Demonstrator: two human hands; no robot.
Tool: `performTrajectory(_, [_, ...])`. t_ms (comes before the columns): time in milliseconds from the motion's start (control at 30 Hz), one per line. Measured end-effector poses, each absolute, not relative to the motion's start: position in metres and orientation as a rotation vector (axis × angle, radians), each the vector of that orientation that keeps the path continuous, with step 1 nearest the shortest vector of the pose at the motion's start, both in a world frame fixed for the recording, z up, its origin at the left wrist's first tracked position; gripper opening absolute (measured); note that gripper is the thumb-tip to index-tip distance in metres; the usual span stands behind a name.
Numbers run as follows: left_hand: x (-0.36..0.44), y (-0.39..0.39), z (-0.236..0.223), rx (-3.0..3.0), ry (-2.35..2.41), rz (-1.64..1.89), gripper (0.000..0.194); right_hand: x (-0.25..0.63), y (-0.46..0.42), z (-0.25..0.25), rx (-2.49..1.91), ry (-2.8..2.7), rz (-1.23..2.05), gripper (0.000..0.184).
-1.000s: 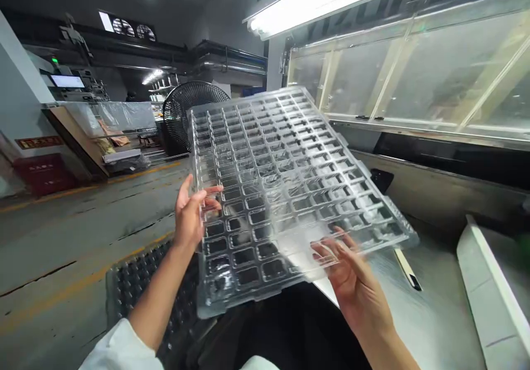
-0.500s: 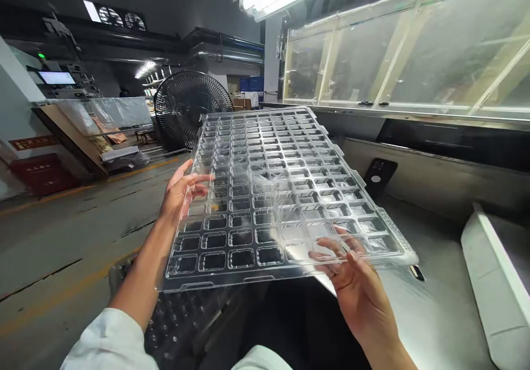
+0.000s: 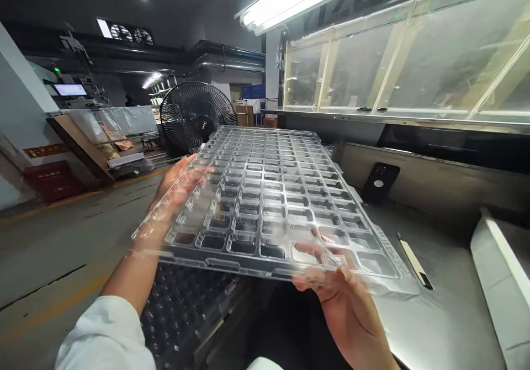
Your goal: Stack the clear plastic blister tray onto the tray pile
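Black fan [image 3: 197, 116] beyond grey floor [image 3: 62, 237]

Single head-worn camera, aimed forward and slightly down. Close range: clear tray [image 3: 269, 193] fills centre frame above the desk [image 3: 439, 304]; the fan [image 3: 197, 117] and factory floor lie beyond.

No words or numbers can be read here. A red sign [image 3: 45, 150] hangs on the wall far to the left. It has light marks on it, but they are too small and blurry to make out. A screen [image 3: 70, 89] glows up high on the far left, and what it shows is too small to tell. The black fan [image 3: 197, 117] far back has a small badge in its middle, and that is too tiny to read too.
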State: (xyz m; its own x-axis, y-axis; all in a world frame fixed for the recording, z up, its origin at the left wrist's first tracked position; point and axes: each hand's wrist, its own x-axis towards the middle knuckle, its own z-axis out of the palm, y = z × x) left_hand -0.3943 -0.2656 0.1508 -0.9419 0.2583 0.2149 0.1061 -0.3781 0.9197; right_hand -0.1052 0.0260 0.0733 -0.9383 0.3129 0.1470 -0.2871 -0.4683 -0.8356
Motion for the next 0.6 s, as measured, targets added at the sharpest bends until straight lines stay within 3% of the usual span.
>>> performTrajectory(200, [-0.424,-0.248,0.162,0.374,1.611,2.618,0.047,-0.143,0.017,0.094,-0.042,-1.341,2.424,0.061])
performTrajectory(400, [-0.435,-0.282,0.147,0.154,1.657,2.925,0.032,-0.188,-0.001,0.105,0.025,-1.274,2.398,0.067])
performTrajectory(533, [-0.414,-0.292,0.148,0.308,2.134,2.977,0.027,-0.214,-0.015,0.103,0.049,-1.181,2.418,0.072])
performTrajectory(600, [-0.394,-0.282,0.156,0.567,2.460,2.813,0.031,-0.225,-0.023,0.102,0.057,-1.131,2.413,0.072])
